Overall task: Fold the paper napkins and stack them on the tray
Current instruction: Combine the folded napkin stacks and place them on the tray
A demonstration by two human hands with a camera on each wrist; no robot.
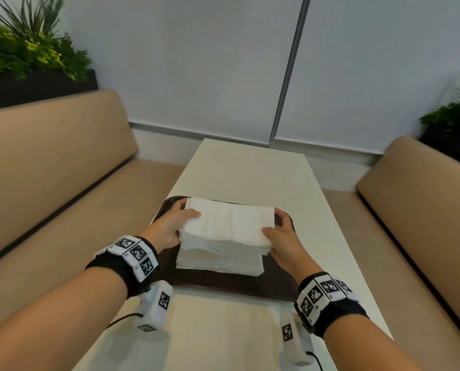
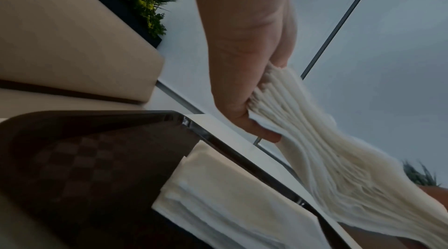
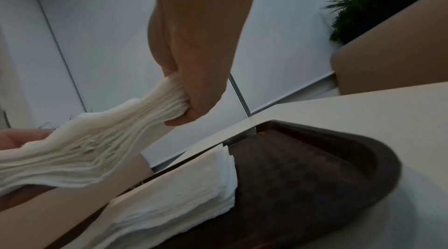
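We have a thick wad of napkins [image 1: 227, 226] lifted off the lower stack [image 1: 218, 261], left hand [image 1: 170, 226] clamped on its left end and right hand [image 1: 283, 241] on its right, thumbs on top and fingers curled beneath. This looks like the stacking step; next we judge it wants lowering squarely onto the pile without the edges fanning. The dark tray [image 1: 223, 286], mid-table [image 1: 250, 170], holds only that lower stack.

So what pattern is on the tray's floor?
Dark brown checkerboard on the tray, clearest in the left wrist view.
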